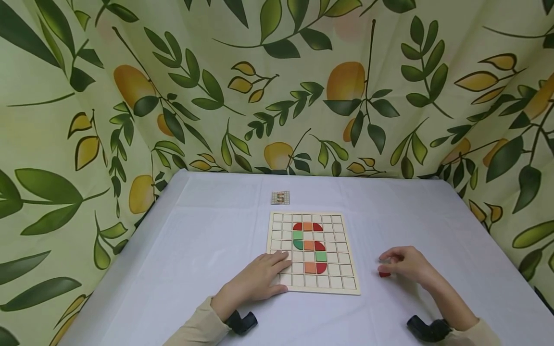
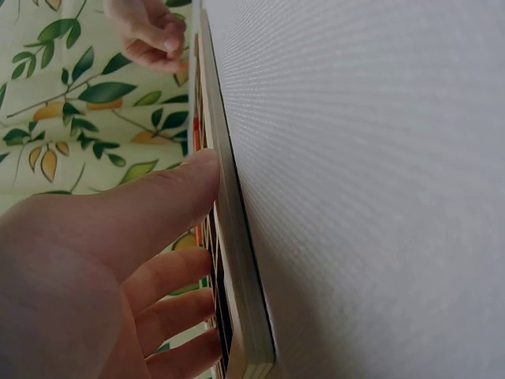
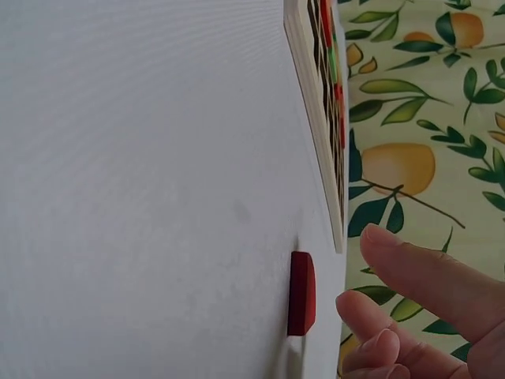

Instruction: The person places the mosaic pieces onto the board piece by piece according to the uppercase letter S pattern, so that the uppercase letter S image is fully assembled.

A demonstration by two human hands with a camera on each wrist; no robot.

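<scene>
A wooden grid board [image 1: 346, 283] lies on the table, with red, orange and green tiles forming a winding, S-like shape in its cells. My left hand [image 1: 259, 276] rests on the board's lower left part, fingers spread over the cells and the thumb at the near edge, as the left wrist view [image 2: 158, 205] also shows. To the right of the board, my right hand [image 1: 409, 264] hovers just over a small red tile [image 1: 384, 274]. In the right wrist view this red tile [image 3: 301, 294] lies on the cloth, apart from the bent fingers [image 3: 426, 276].
Behind the board lies a small card [image 1: 280, 197] with a gridded picture. A white cloth [image 1: 207, 230] covers the table. Curtains [image 1: 242, 115] with leaves and fruit hang behind it and at both sides. Each wrist wears a black device [image 1: 244, 323].
</scene>
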